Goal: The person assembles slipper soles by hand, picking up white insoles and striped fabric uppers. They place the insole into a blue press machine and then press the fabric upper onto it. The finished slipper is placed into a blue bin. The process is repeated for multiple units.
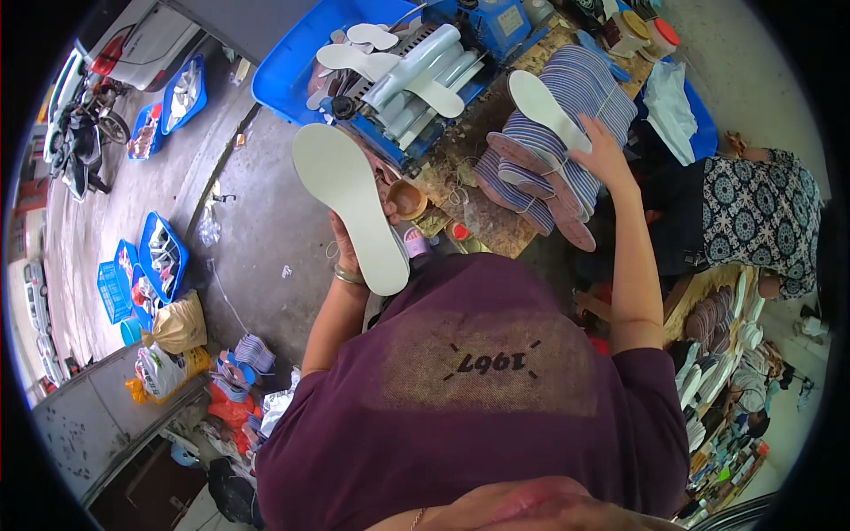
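My left hand [345, 246] is closed round a white shoe insole [341, 181], with at least one more pale layer showing under its edge. The sole is upright in front of my left side, its wide toe end away from me. At the right, my right hand [604, 157] has its thumb and fingers at the narrow end of another white insole [538, 102]. That insole lies over tied bundles of blue-and-white striped insoles [580, 84] on the wooden bench [460, 212]. My right fingertips are partly hidden.
Ahead stands a blue roller machine [416, 88] with white insoles on its rollers, beside a blue tub [274, 80]. A brown bowl [408, 200] sits at the bench's near edge. Lidded jars [660, 37] stand at the back. Another person in patterned clothing [761, 212] is at the right.
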The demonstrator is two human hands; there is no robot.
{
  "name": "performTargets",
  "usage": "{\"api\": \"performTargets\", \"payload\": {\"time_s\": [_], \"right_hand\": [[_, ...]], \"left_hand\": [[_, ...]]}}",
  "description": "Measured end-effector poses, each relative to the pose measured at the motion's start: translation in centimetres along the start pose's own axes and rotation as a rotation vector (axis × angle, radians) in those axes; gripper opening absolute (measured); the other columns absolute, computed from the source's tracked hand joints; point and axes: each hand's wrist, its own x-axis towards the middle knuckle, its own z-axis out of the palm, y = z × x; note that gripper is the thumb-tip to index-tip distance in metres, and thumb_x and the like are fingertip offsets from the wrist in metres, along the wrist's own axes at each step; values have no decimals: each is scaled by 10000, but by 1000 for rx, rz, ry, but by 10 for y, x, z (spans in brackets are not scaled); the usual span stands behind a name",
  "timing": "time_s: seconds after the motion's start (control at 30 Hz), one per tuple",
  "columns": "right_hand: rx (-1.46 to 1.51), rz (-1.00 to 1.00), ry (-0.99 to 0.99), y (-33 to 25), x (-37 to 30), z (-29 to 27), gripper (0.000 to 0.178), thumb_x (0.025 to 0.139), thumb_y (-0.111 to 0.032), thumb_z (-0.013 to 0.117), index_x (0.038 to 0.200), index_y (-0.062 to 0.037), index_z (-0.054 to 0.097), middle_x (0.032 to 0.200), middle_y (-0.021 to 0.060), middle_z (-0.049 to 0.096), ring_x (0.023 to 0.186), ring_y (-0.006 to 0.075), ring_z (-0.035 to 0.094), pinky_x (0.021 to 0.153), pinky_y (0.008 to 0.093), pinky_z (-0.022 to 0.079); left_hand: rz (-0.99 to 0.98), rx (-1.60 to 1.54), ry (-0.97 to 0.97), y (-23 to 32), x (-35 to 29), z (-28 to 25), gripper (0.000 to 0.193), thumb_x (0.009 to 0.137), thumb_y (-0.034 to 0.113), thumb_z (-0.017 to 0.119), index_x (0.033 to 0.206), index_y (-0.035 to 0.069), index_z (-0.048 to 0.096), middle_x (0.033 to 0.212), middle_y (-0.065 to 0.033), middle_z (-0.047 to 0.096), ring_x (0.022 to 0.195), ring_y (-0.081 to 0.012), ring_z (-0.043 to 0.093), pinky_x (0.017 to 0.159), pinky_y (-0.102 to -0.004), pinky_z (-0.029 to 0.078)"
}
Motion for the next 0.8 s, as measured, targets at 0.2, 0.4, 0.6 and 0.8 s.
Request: {"api": "performTargets", "payload": {"time_s": [0.2, 0.4, 0.6, 0.8], "right_hand": [[134, 30, 89, 6, -27, 28, 582, 727, -134, 711, 1276, -90, 524, 1247, 154, 554, 1130, 355, 510, 940, 412, 434], [97, -75, 212, -31, 2, 16, 491, 719, -171, 716, 1188, -88, 599, 1192, 123, 595, 1020, 337, 565, 879, 419, 468], [-88, -94, 113, -62, 63, 30, 380, 721, -256, 697, 1068, -104, 665, 1008, 107, 665, 923, 314, 619, 808, 426, 498], [-162, -45, -63, -83, 107, 55, 314, 735, -292, 679, 996, -117, 681, 899, 107, 676, 876, 316, 644, 790, 448, 500]], "left_hand": [[-1, 12, -44, -13, 17, 14, 1085, 636, 686, 711, 1422, 61, 298, 952, -51, 498, 773, -163, 576, 670, -311, 507], [-35, 91, -41, -10, 16, 15, 1135, 622, 668, 741, 1465, 105, 228, 938, -6, 463, 800, -121, 526, 701, -281, 472], [-2, 21, 16, -6, 1, 11, 1103, 647, 660, 726, 1465, 112, 229, 938, -14, 468, 799, -122, 515, 724, -293, 471], [40, -55, 55, 1, -14, -10, 1071, 685, 608, 730, 1477, 124, 196, 969, -33, 472, 838, -147, 538, 766, -308, 466]]}}
